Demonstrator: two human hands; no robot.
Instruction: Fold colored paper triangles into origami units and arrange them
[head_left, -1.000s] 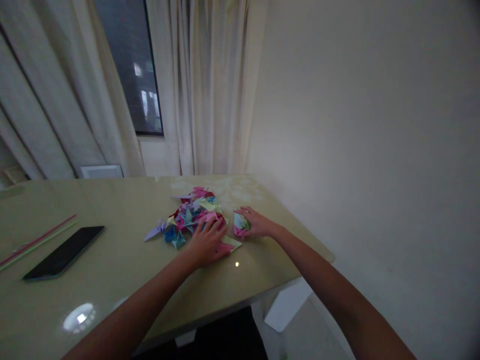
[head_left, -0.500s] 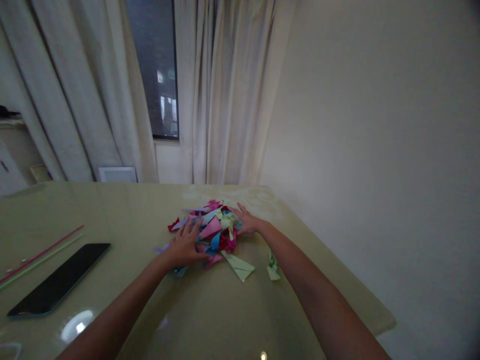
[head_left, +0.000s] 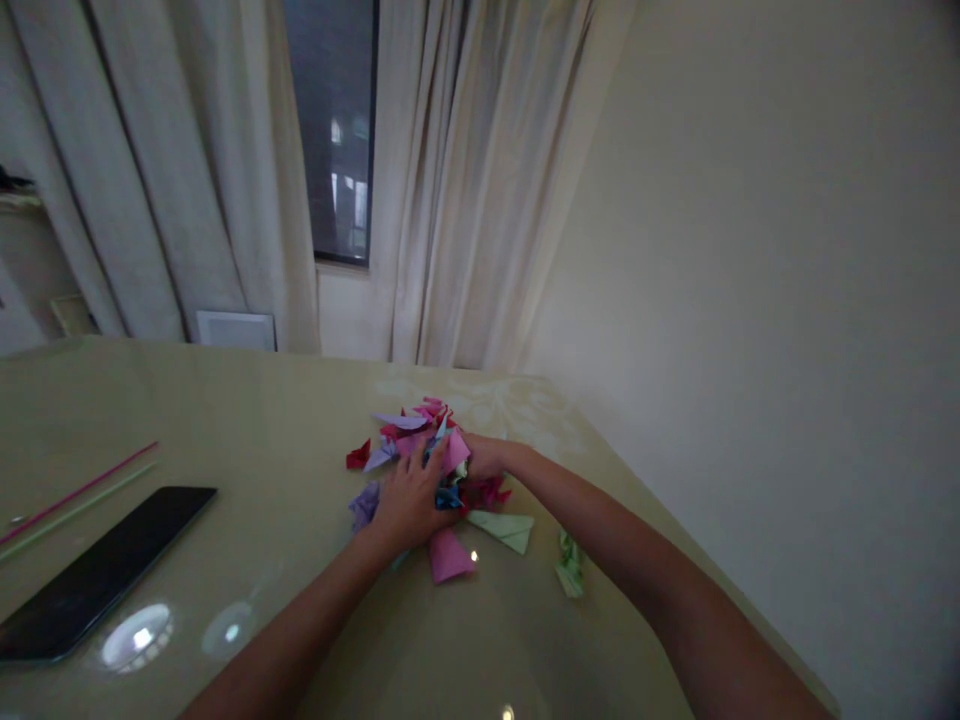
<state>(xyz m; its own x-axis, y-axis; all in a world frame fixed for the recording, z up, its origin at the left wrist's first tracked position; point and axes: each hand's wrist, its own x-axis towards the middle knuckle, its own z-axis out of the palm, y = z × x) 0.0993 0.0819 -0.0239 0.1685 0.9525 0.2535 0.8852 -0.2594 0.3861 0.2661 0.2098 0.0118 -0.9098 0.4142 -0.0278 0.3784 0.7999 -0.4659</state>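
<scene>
- Left hand (head_left: pixel 415 497) and right hand (head_left: pixel 484 456) have drawn closer, bunching the folded-paper pile (head_left: pixel 456 452) between them on the table (head_left: pixel 247 420).
- Left fingers are spread over it; right fingers are hidden, grip unclear.
- Green folded paper (head_left: pixel 570 567) lies apart.

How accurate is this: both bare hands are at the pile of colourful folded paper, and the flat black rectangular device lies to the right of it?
Not quite: the head view shows the flat black rectangular device lying left of the pile of colourful folded paper. The left hand and right hand are at it.
</scene>
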